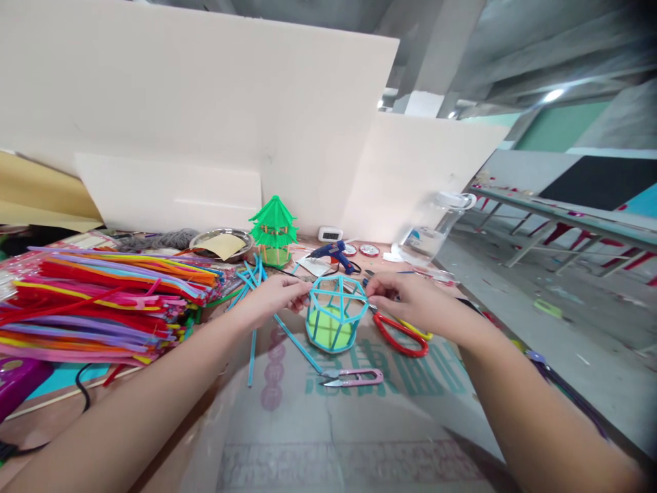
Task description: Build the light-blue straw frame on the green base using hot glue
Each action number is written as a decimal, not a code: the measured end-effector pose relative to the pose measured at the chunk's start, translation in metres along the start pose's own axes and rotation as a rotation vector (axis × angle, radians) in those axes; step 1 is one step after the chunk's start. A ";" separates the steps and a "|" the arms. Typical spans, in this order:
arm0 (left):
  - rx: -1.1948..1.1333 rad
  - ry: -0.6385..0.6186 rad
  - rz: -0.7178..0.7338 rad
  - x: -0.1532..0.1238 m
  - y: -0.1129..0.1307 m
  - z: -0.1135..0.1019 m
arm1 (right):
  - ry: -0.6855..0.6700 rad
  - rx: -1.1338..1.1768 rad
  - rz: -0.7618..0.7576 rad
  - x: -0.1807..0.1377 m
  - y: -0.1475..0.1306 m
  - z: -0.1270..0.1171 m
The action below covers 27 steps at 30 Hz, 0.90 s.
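Observation:
A small blue cage-like frame (343, 316), apparently built from pipe cleaners with a yellow-green base, stands upright on the work surface in the middle. My left hand (277, 296) is closed, its fingertips pinching the left side of the top rim. Across from it, my right hand (405, 296) is closed with thumb and finger at the right edge of the rim. Red-handled scissors (400, 342) lie just below the right hand. In front of the frame rest pink thread snips (362, 377). Loose blue pipe cleaners (252, 356) lie by the left hand.
Bundles of coloured pipe cleaners (97, 308) fill the left side. Behind the frame are a green pagoda model (276, 233), a metal bowl (246, 250), a blue glue gun (331, 252) and a white timer (330, 234). A clear plastic jug (428, 229) stands at the back right.

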<state>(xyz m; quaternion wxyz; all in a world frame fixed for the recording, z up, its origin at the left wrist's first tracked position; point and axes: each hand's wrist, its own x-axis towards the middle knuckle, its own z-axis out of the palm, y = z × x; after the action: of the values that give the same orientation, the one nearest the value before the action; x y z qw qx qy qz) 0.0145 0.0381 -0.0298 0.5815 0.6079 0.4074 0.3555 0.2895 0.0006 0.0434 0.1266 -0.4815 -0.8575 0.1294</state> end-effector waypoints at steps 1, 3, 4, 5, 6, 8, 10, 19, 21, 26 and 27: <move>-0.001 -0.002 0.000 0.000 0.000 0.000 | 0.000 -0.002 -0.004 0.000 0.000 0.000; 0.000 -0.004 0.003 0.001 -0.001 0.000 | -0.001 0.001 -0.003 0.000 0.001 0.001; 0.000 -0.003 0.003 0.001 -0.001 0.000 | -0.002 0.005 0.000 0.000 0.001 0.001; 0.000 -0.002 0.002 0.001 0.000 0.000 | -0.004 0.009 0.002 0.000 0.001 0.001; -0.001 0.000 0.000 0.001 0.000 0.000 | -0.006 0.013 0.004 0.001 0.001 0.001; 0.001 0.005 -0.005 0.001 0.001 0.001 | -0.008 0.015 0.006 0.001 0.001 0.001; 0.006 0.011 -0.007 0.001 0.001 0.001 | -0.008 0.016 0.005 0.001 0.001 0.001; 0.009 0.020 -0.015 0.001 0.000 0.001 | -0.013 0.045 -0.027 0.000 -0.004 -0.001; 0.006 0.021 -0.018 0.001 0.001 0.002 | -0.018 0.051 -0.030 0.000 -0.005 -0.002; 0.004 0.024 -0.031 0.000 0.003 0.002 | -0.019 0.064 -0.022 0.000 -0.006 -0.003; 0.003 0.023 -0.031 -0.001 0.002 0.002 | -0.019 0.064 -0.020 0.000 -0.006 -0.003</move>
<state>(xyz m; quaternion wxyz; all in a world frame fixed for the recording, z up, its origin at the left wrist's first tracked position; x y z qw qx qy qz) 0.0164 0.0367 -0.0274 0.5814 0.5983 0.4241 0.3524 0.2861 -0.0021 0.0478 0.1352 -0.4673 -0.8589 0.1600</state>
